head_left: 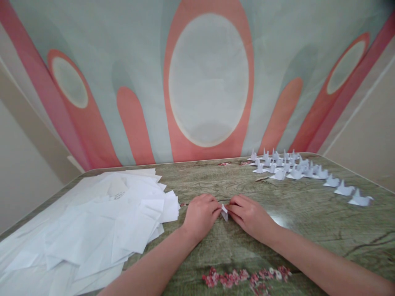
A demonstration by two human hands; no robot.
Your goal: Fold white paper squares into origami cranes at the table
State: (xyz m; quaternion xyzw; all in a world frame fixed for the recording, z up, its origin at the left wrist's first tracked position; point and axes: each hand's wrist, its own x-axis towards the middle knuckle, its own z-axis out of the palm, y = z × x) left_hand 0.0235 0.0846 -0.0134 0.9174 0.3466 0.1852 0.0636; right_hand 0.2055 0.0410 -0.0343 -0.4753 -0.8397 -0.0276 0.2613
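A small folded piece of white paper (225, 213) is held between my two hands, over the middle of the table. My left hand (202, 216) pinches its left side with thumb and fingers. On the other side, my right hand (250, 216) grips the paper's right edge, fingers curled together. The paper shows creased, pointed folds, and its lower tip points down toward the tabletop. Parts of it are hidden behind my fingertips.
A wide heap of white paper sheets (92, 222) covers the table's left side. Several folded white paper cranes (296, 172) stand in rows at the back right. The wood-patterned table (191, 181) carries printed pink flowers and meets a patterned wall (148, 49).
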